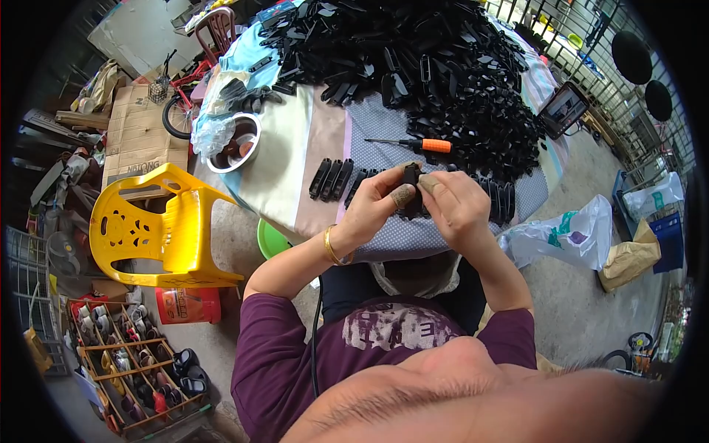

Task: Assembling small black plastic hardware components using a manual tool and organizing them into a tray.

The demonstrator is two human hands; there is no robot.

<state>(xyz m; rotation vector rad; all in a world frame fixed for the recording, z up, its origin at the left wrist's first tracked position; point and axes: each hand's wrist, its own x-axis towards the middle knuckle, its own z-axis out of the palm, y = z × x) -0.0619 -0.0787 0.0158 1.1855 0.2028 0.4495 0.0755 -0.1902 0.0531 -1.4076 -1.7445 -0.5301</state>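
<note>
Handwork at the six-o'clock edge of a cloth-covered table (314, 140), apparently with much left.
At nine o'clock from the work, the left row (331, 181) of black pieces is lined up; the left grip (371, 204) pinches a black plastic piece (410, 177); the loose black pile (413, 66) spreads at twelve, seemingly yet to be handled; the orange-handled screwdriver (436, 145) lies at one; the right grip (459, 205) pinches the same piece; at three stands the right row (496, 201), perhaps finished.

both hands (459, 203) on a small black part (410, 177), orange-handled screwdriver (425, 144) just beyond
</note>
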